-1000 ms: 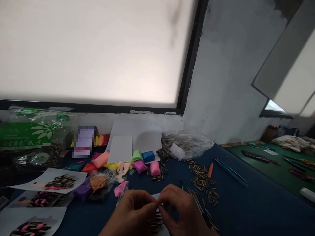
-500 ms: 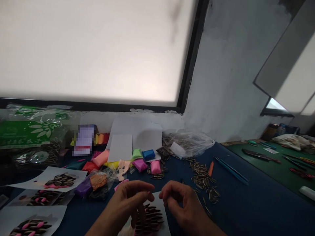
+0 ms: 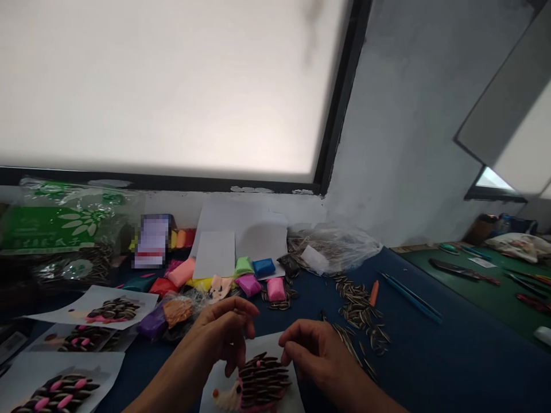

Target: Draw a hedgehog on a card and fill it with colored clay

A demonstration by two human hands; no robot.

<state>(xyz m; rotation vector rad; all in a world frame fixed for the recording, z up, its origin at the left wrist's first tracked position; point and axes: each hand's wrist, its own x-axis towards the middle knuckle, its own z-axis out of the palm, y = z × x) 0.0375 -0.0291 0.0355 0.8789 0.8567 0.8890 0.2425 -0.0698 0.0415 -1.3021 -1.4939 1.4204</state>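
Observation:
A hedgehog figure (image 3: 264, 381) lies on a white sheet (image 3: 256, 345) at the bottom middle. Its back is rows of striped sunflower seeds set in pink clay, with a small pink bit near the top; its face is cream with a dark eye and an orange-brown nose. My left hand (image 3: 226, 332) hovers at the upper left of the figure, fingers loosely bent and apart, holding nothing visible. My right hand (image 3: 316, 350) is at the figure's upper right edge, thumb and forefinger drawn together by the seed tips. Anything between those fingertips is too small to make out.
Loose sunflower seeds (image 3: 355, 298), an orange stick (image 3: 374, 293) and blue tweezers (image 3: 413, 298) lie to the right. Coloured clay packs (image 3: 248, 285) stand behind. Hedgehog picture sheets (image 3: 107, 355) and a seed bag (image 3: 51, 229) are left; a green mat (image 3: 456, 287) is far right.
My left hand has drawn back up and left, uncovering the hedgehog's face and pink bit. My right hand has come down closer to the seeds' right edge. The view has shifted slightly.

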